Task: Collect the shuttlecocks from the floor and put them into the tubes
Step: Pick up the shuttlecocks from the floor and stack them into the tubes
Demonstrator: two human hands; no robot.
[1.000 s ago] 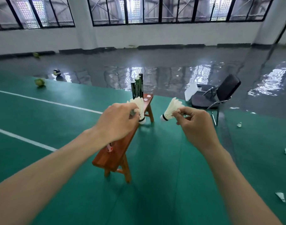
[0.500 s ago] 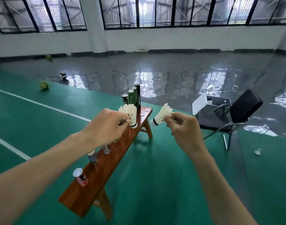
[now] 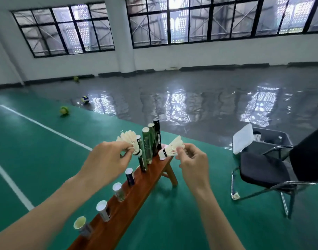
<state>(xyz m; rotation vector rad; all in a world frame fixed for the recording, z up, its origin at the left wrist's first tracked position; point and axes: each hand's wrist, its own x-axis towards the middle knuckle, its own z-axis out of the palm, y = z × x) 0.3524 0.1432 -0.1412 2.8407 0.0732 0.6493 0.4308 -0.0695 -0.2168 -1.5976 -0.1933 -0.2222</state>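
Shuttlecocks sit in both hands, held up over a wooden bench that runs away from the camera across the green court floor. Far left, a white court line crosses that floor, with a yellow-green ball beyond it and a blue-and-yellow ball just past on the wet grey floor. Along the bench stands a row of short tubes — the nearest with a yellowish open top, then white-topped ones and, then a dark one. The left hand pinches the left shuttlecock near its base between thumb and curled fingertips, cork down, feathers fanned up and to the left. Right behind it rise four tall dark and green tubes at the far end of the bench. The right hand pinches the right shuttlecock by its feathers between thumb and forefinger, cork pointing left, other fingers curled. Further right stands a black chair with a metal frame; another shuttlecock lies on the floor by its front leg. Behind the chair sits a grey bin with a white lid propped against it.
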